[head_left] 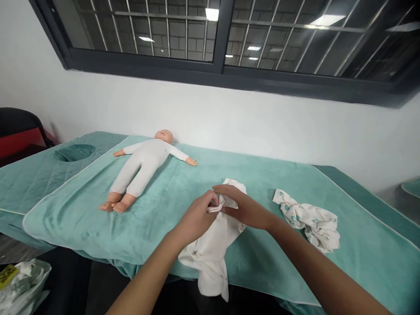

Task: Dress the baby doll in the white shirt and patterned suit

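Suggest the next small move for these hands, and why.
I'd probably ease open the white garment where it's bunched: the left hand pinches it there, the right hand is close alongside, and its lower part looks rumpled.

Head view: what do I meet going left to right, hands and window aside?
Black-and-red chair → oval hollow in the green cover → baby doll → white garment → teal-printed cloth.
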The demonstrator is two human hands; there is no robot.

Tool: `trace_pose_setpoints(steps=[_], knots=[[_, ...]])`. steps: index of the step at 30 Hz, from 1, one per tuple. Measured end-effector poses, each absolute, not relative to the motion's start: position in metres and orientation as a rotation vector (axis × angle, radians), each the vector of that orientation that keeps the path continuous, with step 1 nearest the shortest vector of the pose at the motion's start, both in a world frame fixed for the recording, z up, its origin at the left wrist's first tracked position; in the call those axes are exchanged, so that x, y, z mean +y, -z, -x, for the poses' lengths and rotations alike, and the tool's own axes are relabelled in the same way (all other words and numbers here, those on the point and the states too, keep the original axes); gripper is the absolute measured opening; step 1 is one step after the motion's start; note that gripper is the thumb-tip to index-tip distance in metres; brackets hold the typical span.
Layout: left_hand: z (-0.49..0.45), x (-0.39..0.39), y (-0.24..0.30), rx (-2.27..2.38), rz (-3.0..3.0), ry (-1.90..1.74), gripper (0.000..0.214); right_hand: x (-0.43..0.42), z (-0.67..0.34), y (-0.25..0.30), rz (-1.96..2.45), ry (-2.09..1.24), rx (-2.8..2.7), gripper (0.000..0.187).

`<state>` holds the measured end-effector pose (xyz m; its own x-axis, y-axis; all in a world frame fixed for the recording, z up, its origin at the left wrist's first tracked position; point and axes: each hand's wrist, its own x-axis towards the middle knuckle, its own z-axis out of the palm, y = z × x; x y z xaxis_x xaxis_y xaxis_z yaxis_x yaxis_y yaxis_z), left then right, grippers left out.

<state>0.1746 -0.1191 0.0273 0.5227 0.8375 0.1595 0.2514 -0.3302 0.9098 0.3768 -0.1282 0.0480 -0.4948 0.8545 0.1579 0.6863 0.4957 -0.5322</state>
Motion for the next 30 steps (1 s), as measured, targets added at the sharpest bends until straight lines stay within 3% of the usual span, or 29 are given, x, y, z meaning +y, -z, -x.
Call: trace_pose_setpoints(steps=[2,4,8,11,15,22,26,30], knots=[[-0.165,-0.130,-0.056,0.839,-1.818,-0.774,0.012,-0.128,-0.376,-0.065,1.228,-0.629,-2.397,0.019],[-0.155,-0.135,-0.078,0.807,-1.814,-0.694,0.021,-0.127,-0.375,-0.080,1.277,-0.449,-2.448,0.004],[-0.136,-0.126,-0.093,0.990,-1.983,-0.639,0.027,-0.128,-0.381,-0.100,1.462,0.076,-2.255,0.013],[-0.123,-0.109,-0.088,1.367,-2.236,-0.812,0.018,-0.129,-0.393,-0.107,1.623,0.117,-2.014,0.018],[-0.110,-0.095,-0.087,1.827,-2.340,-0.997,0.028,-0.134,-0.413,-0.110,1.766,0.101,-1.815,0.021],[-0.110,-0.104,-0.095,1.992,-2.204,-1.558,0.030,-0.163,-0.426,-0.122,1.837,0.482,-1.685,0.012],[-0.110,-0.098,-0.099,2.070,-2.084,-1.270,0.029,-0.163,-0.440,-0.131,2.103,0.122,-1.691,0.010],[-0.106,-0.084,-0.098,2.053,-2.007,-0.773,0.031,-0.161,-0.458,-0.123,1.943,-0.446,-1.686,0.024]])
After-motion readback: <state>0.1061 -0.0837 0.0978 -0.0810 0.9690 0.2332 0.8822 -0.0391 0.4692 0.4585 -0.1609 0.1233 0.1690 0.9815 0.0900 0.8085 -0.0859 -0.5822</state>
